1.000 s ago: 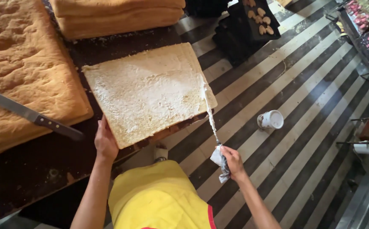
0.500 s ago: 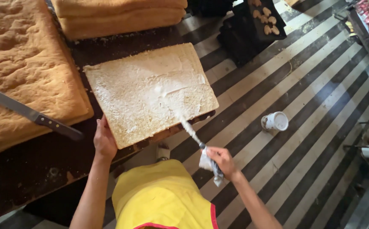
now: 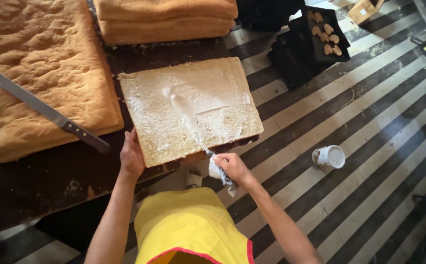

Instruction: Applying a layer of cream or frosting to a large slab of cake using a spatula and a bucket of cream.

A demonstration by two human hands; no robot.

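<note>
A flat rectangular sponge cake sheet [image 3: 183, 93] lies on the dark worktable, its upper part coated with white cream. My right hand [image 3: 232, 168] grips the cloth-wrapped handle of a long spatula [image 3: 186, 117], whose blade lies across the sheet with cream on it. My left hand [image 3: 132, 157] presses against the sheet's near left edge, fingers on the board under it. I wear a yellow apron [image 3: 188, 227].
A large sponge slab [image 3: 37, 63] lies on the left with a long knife [image 3: 42, 110] resting across it. More stacked sponge sheets [image 3: 166, 19] sit at the back. A white cup [image 3: 329, 157] stands on the striped floor; a dark tray of pastries [image 3: 323, 34] sits beyond.
My right hand swung the spatula from the sheet's right edge onto its middle, spreading cream leftward. The left hand stayed at the near edge.
</note>
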